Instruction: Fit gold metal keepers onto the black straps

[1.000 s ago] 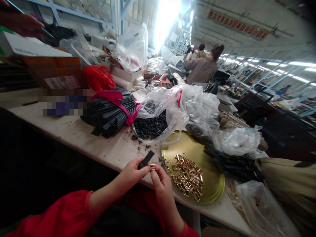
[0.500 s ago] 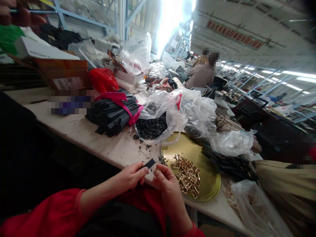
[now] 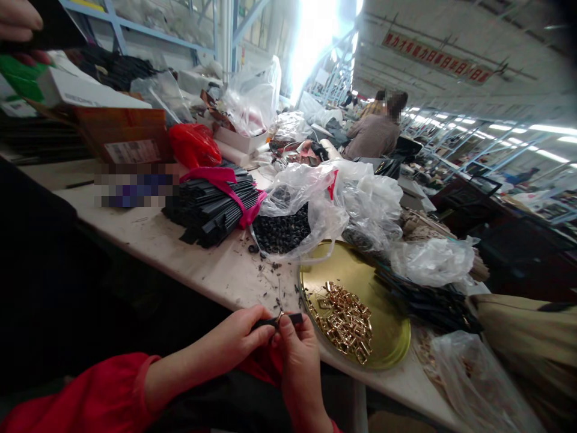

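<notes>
From the head camera, just over the near edge of the table point(image 3: 198, 273), a short black strap point(image 3: 295, 318) lies crosswise between the two hands, with a small gold buckle point(image 3: 280, 314) at its middle. Whether the strap runs through the buckle or only lies against it, I cannot tell.

The strap looks light and flat, bendy but firm enough to keep straight; its flat faces near the buckle seem the best hold. The buckle is shiny, probably hard and a little slippery, better taken by its outer sides. Neither looks fragile.

The left hand point(image 3: 256, 329) pinches the strap's left part, thumb on top, no gap showing. The right hand point(image 3: 298, 346) is closed just as narrowly, its thumb pressed beside the buckle and the strap's free end sticking out past it. The fingers underneath are mostly hidden.

Right of the hands, a round tray point(image 3: 390, 331) holds a heap of gold buckles point(image 3: 346, 325); beyond lies a bundle of black strips point(image 3: 211, 207).
</notes>
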